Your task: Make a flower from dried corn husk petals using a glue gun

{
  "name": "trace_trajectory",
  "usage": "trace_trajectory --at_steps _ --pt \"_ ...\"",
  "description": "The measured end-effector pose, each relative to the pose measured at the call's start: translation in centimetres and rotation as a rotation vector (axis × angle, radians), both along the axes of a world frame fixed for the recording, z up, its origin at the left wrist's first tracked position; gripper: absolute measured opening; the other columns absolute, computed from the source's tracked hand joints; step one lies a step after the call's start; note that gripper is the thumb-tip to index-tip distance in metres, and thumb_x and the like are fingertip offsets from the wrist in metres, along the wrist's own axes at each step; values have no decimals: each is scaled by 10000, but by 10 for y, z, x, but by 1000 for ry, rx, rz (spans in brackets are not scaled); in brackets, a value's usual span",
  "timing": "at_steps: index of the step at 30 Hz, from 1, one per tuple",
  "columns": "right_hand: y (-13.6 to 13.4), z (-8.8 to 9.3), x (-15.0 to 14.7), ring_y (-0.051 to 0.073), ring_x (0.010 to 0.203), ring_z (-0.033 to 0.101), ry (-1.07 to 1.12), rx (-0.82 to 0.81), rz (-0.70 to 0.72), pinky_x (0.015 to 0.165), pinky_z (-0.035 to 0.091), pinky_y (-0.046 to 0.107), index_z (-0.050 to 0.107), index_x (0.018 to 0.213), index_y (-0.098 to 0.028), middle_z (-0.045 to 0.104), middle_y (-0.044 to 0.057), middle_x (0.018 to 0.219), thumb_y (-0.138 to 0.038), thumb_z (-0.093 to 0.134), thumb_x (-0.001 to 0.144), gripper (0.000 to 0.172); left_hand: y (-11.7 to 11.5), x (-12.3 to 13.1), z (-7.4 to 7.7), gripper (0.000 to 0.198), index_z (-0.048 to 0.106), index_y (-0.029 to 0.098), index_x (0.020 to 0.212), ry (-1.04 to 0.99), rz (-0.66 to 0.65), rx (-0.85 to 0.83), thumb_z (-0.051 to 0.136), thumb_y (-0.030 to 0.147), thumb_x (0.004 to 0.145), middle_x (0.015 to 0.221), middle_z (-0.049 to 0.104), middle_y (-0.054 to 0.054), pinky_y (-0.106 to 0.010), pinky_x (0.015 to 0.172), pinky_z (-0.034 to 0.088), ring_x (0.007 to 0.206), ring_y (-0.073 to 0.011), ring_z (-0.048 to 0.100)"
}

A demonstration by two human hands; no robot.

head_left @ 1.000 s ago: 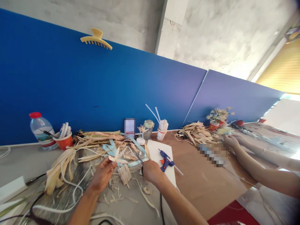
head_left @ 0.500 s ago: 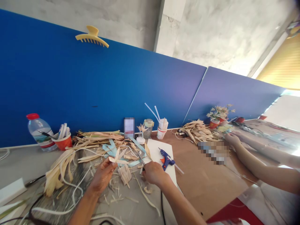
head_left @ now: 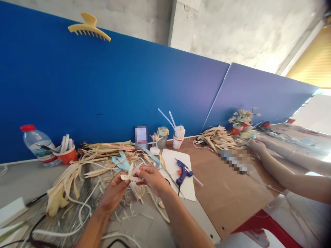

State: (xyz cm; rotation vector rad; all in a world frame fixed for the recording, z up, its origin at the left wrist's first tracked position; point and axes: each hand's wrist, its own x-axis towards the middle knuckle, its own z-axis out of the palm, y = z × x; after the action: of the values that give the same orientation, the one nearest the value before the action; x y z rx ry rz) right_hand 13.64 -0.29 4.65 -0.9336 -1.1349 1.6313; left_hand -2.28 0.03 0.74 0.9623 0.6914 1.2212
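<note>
A small flower of pale corn husk strips [head_left: 130, 176] is pinched at its left side between the thumb and fingers of my left hand [head_left: 115, 191]. The thumb and index finger of my right hand [head_left: 152, 179] close on a petal at the flower's right side. Under and around the hands lie a folded piece of husk [head_left: 138, 193] and thin husk scraps [head_left: 129, 215]. Behind the flower is a light blue ribbon [head_left: 121, 162]. A dark curved edge shows beside my right wrist; I cannot tell what it belongs to.
A blue glue gun [head_left: 184, 171] lies on white card [head_left: 190, 193] at right. Husk piles [head_left: 103, 150], a white cable [head_left: 66, 182], a bottle [head_left: 38, 144], a red cup [head_left: 68, 155] and a cup of glue sticks [head_left: 178, 139] stand about. A co-worker's arms [head_left: 279, 165] reach in from the right.
My right hand has moved up and left, from beside the white card to the flower, and now pinches it. A thin blade seen by that hand before no longer shows. The view has shifted slightly.
</note>
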Motion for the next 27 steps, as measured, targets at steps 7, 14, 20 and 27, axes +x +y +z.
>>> trace_trajectory --at_steps 7,14,20,27 --pt "4 -7 -6 116 553 577 97 -167 -52 632 495 291 618 625 -157 616 -16 598 -369 726 614 238 -1 1 -1 182 608 183 683 69 -21 -22 747 294 643 667 589 7 -257 665 398 659 -143 512" --pt "1 -12 -4 107 471 565 148 -207 -47 564 494 257 626 645 -166 611 -25 529 -302 685 661 149 0 3 -3 209 598 170 693 87 -7 -36 753 300 640 655 581 13 -230 633 386 648 -124 496" --pt "1 -17 0 91 465 555 173 -204 -30 522 473 225 625 658 -142 624 -11 555 -378 741 588 272 -1 4 -4 225 605 167 695 135 -58 -51 755 324 639 673 598 -4 -240 646 394 660 -139 516" --pt "1 -18 5 80 441 538 135 -201 -42 512 463 230 604 633 -138 616 -17 550 -412 755 564 321 0 6 -5 235 622 166 693 197 -97 -76 773 326 612 696 618 -14 -239 660 396 677 -147 528"
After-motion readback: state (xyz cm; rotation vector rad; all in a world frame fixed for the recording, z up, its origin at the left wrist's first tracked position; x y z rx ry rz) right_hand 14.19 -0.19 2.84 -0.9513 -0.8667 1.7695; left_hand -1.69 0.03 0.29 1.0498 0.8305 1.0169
